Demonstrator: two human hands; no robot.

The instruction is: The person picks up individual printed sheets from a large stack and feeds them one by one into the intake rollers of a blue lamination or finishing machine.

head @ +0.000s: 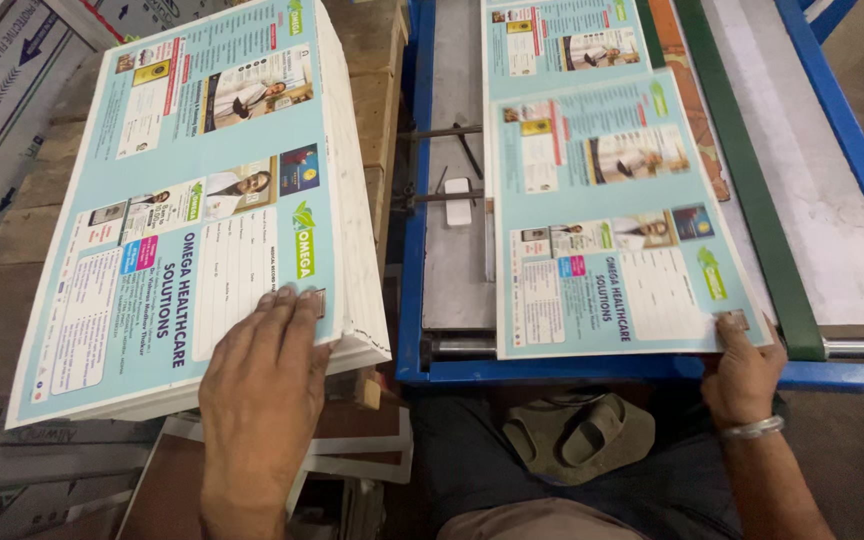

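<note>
My left hand [260, 375] lies flat, fingers spread, on the thick stack of pale-blue printed sheets [192, 200]. My right hand [742, 365] pinches the corner of the single pale-blue printed sheet [617, 215] on the blue-framed metal feed table [452, 200]. I'd judge it best to keep that edge square.

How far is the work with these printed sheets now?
Done: one sheet already lies further up the blue machine bed. In hand: the right hand holds the near corner of a second sheet on the bed, and the left hand rests on the stack. Left: the stack looks thick, so many sheets remain.
</note>
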